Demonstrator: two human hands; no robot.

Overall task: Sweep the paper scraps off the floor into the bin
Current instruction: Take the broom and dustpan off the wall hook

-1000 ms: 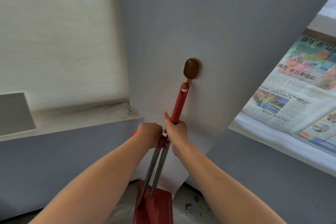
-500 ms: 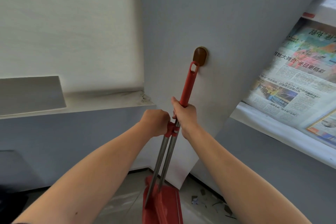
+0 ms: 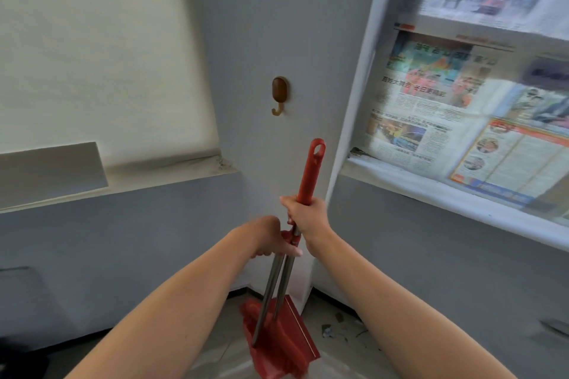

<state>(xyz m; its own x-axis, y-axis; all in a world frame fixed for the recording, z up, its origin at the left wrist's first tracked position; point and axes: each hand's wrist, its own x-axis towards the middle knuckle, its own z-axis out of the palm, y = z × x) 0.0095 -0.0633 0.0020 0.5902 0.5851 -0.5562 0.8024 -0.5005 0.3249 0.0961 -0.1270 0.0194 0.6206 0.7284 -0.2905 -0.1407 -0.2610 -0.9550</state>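
both hands' fingers wrapped on the red broom-and-dustpan set (image 3: 278, 335), right hand (image 3: 306, 215) above left hand (image 3: 271, 238), scraps (image 3: 331, 331) perhaps floor-right.

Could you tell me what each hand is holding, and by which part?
Right hand grips the broom's red handle below its hanging loop; left hand grips the red clip joining the two metal shafts.
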